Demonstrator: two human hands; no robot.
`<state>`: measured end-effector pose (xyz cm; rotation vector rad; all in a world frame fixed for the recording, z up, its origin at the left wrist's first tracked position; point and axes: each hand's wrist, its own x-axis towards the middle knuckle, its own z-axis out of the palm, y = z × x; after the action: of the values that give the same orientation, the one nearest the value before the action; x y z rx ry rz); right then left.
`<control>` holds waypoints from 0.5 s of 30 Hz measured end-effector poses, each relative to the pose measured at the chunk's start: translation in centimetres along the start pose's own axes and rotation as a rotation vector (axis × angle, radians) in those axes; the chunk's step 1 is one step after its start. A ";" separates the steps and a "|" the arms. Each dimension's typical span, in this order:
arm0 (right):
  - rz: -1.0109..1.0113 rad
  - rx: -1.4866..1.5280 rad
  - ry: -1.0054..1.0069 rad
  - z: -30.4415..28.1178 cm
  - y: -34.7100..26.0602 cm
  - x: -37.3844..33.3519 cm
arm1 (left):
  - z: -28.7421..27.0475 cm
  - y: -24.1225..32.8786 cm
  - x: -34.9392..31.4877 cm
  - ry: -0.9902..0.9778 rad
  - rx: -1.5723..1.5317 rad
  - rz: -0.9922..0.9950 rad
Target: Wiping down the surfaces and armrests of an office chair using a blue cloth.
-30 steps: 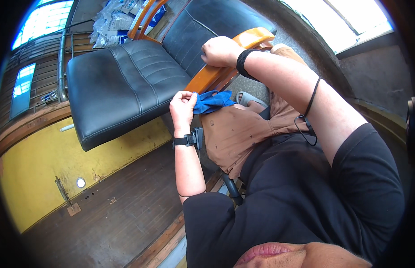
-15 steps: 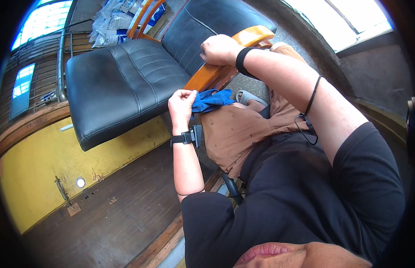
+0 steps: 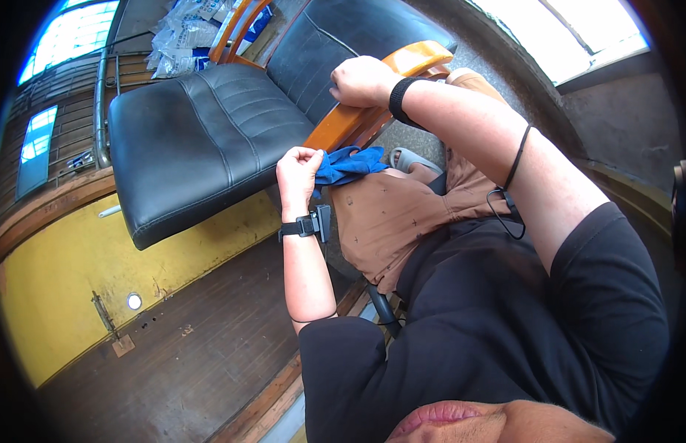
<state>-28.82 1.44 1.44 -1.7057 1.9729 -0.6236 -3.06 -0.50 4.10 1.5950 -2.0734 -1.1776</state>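
Observation:
A black padded chair [image 3: 203, 129] with orange-brown wooden arms stands before me, its two cushions meeting at an angle. My left hand [image 3: 299, 176] pinches the edge of a crumpled blue cloth [image 3: 348, 165] between thumb and fingers, just below the near end of the wooden armrest [image 3: 341, 124]. The rest of the cloth hangs over by my brown shorts. Over that armrest, farther to the right, my right hand [image 3: 364, 81] is closed, with its fingers curled down toward the black cushion. Whatever lies inside those fingers is hidden.
Clear and blue plastic bags [image 3: 184, 37] lie behind the chair. A yellow panel [image 3: 70, 288] and a dark wooden surface [image 3: 180, 347] are at the lower left. Metal railing [image 3: 101, 111] runs along the left. My slippered foot [image 3: 417, 161] is below the armrest.
My left hand and wrist have shifted very slightly left, and the cloth's folds moved a little with them. My right hand stays nearly in place.

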 end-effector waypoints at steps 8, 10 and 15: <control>0.004 0.011 -0.026 -0.3 -0.4 -0.2 | -0.5 -0.8 0.4 0.013 0.022 0.007; -0.005 0.003 0.008 -0.2 -0.1 -0.2 | -0.1 -0.3 0.3 0.010 -0.006 0.003; -0.003 -0.004 -0.001 0.0 -0.3 -0.1 | -0.2 0.4 0.2 0.021 0.069 -0.007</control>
<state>-28.61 1.48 1.61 -1.7111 1.9734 -0.6197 -3.25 -0.79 4.43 1.6391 -2.1178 -1.0979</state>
